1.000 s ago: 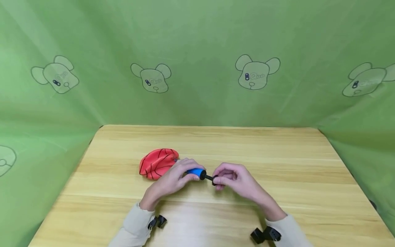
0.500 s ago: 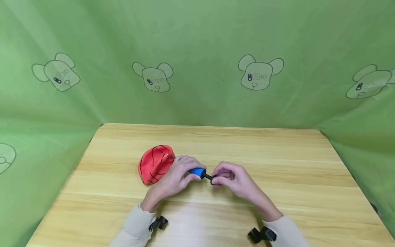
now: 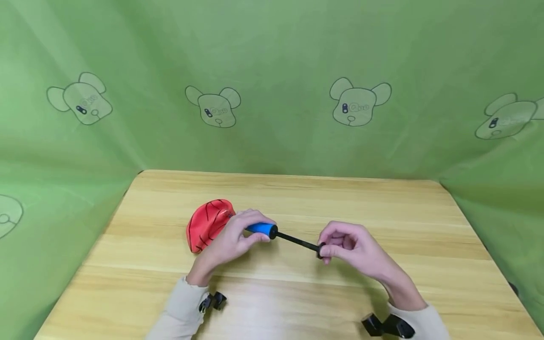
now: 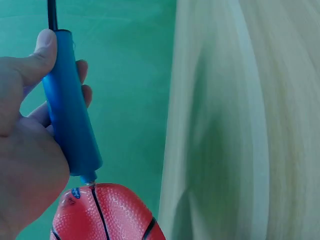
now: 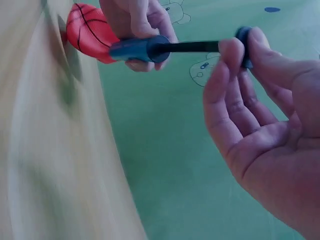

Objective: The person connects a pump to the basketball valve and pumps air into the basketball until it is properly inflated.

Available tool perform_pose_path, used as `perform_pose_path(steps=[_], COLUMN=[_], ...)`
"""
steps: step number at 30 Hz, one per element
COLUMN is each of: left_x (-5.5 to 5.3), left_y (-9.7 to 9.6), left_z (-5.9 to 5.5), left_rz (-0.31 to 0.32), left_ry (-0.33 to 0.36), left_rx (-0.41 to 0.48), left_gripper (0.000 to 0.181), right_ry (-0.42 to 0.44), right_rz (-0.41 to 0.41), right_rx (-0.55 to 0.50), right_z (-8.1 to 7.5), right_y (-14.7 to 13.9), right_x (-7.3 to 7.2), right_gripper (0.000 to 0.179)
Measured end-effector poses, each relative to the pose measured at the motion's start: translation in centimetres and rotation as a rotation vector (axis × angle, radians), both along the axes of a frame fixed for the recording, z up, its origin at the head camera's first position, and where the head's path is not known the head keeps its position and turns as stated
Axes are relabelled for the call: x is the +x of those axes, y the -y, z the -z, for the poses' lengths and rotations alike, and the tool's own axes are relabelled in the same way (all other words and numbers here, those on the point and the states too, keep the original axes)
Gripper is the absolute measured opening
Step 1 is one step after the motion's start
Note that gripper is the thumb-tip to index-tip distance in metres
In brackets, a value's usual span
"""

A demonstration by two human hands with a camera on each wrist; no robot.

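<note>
My left hand grips the blue barrel of a small hand pump. The pump's tip meets a red, partly flat ball with black basketball lines. In the head view that ball lies behind and left of the hand, partly covered by it. My right hand pinches the black knob at the end of the pump's plunger between thumb and fingers. A long stretch of the black rod shows between barrel and knob.
Both hands are over a light wood-grain table. A green curtain with printed bear heads hangs behind and at the sides. Small black cameras are strapped at the left cuff and right cuff.
My right hand has moved right with the knob, drawing the plunger rod far out of the barrel. My left hand has shifted slightly left and up; the ball has turned and moved a little left.
</note>
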State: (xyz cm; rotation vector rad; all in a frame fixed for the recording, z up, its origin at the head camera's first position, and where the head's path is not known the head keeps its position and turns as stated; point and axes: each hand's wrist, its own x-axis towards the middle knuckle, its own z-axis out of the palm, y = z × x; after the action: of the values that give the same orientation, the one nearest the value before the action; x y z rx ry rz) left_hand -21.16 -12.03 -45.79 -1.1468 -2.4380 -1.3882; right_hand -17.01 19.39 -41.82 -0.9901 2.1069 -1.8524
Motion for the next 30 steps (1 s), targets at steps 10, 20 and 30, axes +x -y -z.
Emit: perform_pose_path(steps=[10, 20, 30], left_x=[0.6, 0.1, 0.4], left_y=[-1.2, -0.2, -0.3], left_z=[-0.5, 0.2, -0.3], left_rz=[0.051, 0.041, -0.034], left_ry=[-0.003, 0.006, -0.039], left_rx=[-0.072, -0.045, -0.104], left_gripper=[0.028, 0.028, 0.028], right_ry=[-0.034, -0.031, -0.004], right_rz=[0.105, 0.07, 0.155], right_rx=[0.123, 0.121, 0.156], right_z=[2.1, 0.3, 1.7], right_y=[3.7, 2.0, 2.9], right_x=[-1.1, -0.1, -0.7], right_gripper=[0.011, 0.011, 0.015])
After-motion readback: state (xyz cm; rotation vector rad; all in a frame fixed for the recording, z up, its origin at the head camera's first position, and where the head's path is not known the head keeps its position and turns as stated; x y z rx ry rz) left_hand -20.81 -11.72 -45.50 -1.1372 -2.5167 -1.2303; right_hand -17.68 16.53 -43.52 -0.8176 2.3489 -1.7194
